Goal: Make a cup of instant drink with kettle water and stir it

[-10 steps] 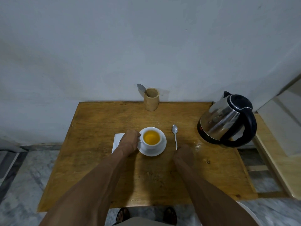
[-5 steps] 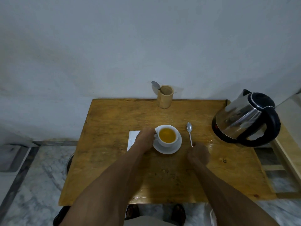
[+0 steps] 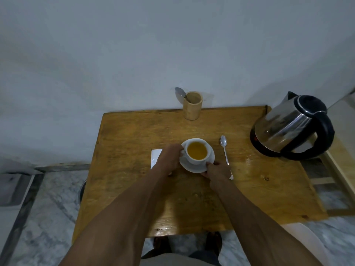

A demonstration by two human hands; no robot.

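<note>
A white cup (image 3: 197, 160) full of amber drink stands on a white saucer (image 3: 192, 167) in the middle of the wooden table (image 3: 134, 143). My left hand (image 3: 170, 157) is closed around the cup's handle side. My right hand (image 3: 218, 170) pinches the saucer's near right rim. A steel spoon (image 3: 224, 146) lies flat just right of the saucer, its handle end hidden under my right hand. The steel kettle (image 3: 288, 129) with a black lid and handle sits at the table's right edge.
A bamboo holder (image 3: 192, 105) with a second spoon (image 3: 180, 92) stands at the back edge against the wall. A white sachet or paper (image 3: 155, 157) lies left of the cup, partly under my left hand. A wooden shelf frame (image 3: 340, 169) adjoins the table on the right.
My right hand has moved left from the spoon's handle end onto the saucer's rim. My left hand stays at the cup. The view has shifted slightly.
</note>
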